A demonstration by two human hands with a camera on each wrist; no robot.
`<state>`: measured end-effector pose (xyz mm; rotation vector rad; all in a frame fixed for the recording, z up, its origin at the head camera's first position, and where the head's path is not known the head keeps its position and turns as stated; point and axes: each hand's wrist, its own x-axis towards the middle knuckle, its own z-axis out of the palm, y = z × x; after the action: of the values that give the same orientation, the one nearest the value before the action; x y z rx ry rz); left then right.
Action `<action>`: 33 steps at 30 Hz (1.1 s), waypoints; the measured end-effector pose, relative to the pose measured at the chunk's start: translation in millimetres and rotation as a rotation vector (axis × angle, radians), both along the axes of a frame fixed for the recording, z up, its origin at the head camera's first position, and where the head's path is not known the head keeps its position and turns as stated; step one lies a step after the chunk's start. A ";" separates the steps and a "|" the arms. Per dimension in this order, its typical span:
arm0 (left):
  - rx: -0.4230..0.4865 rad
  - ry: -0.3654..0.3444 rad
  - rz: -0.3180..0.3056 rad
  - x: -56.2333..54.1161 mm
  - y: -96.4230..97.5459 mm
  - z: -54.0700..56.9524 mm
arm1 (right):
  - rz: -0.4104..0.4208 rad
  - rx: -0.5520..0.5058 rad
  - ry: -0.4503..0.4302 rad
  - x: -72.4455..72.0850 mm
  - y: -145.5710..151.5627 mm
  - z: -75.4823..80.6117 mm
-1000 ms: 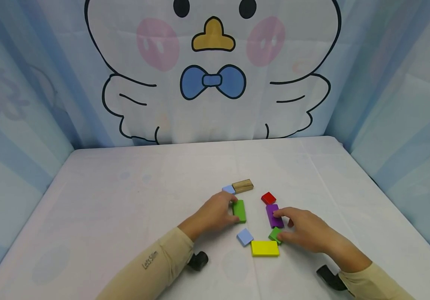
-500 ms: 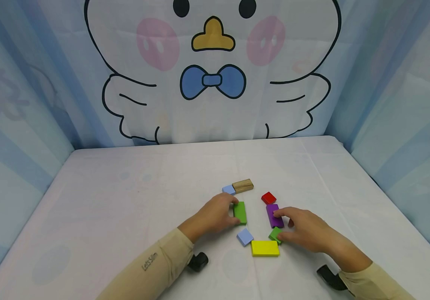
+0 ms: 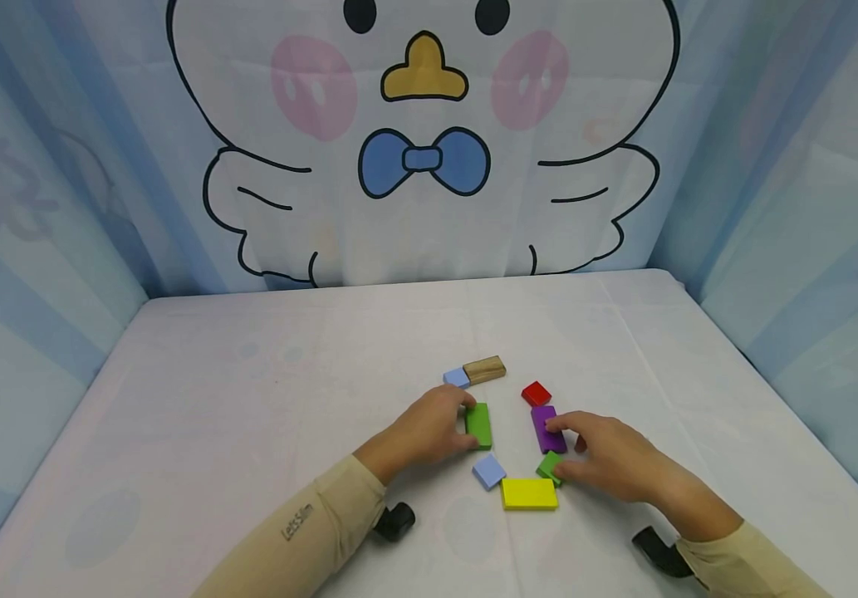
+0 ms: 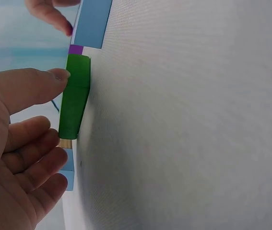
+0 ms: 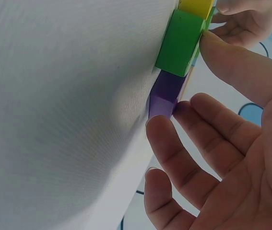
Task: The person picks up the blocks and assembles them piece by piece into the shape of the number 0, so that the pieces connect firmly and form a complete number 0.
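The long green rectangular block (image 3: 480,426) has been shifted slightly toward the pale-blue square block (image 3: 489,472) on the counter (image 3: 212,399), pinched by the left hand (image 3: 434,425). A purple rectangular block (image 3: 551,443) is merely touched by the spread right hand (image 3: 611,461). Placement appears in hand; fine alignment seems required.

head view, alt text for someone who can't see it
The left hand touches a long green block; the right hand touches a purple block and a small green block; more blocks form a gapped ring with them on a white table. A cartoon backdrop hangs behind.
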<state>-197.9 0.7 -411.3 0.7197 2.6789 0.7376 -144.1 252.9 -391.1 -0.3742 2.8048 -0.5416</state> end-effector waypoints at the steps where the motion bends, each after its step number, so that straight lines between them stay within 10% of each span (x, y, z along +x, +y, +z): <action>1: 0.000 0.000 0.000 0.0 0.1 -0.1 | 0.000 0.002 0.001 -0.2 0.0 0.0; 33: -0.011 0.017 -0.019 3.4 0.8 0.7 | 0.002 -0.012 -0.005 0.5 1.2 1.0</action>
<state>-194.5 1.5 -410.6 0.7505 2.6860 0.7142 -143.6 254.1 -390.2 -0.3777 2.7976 -0.5577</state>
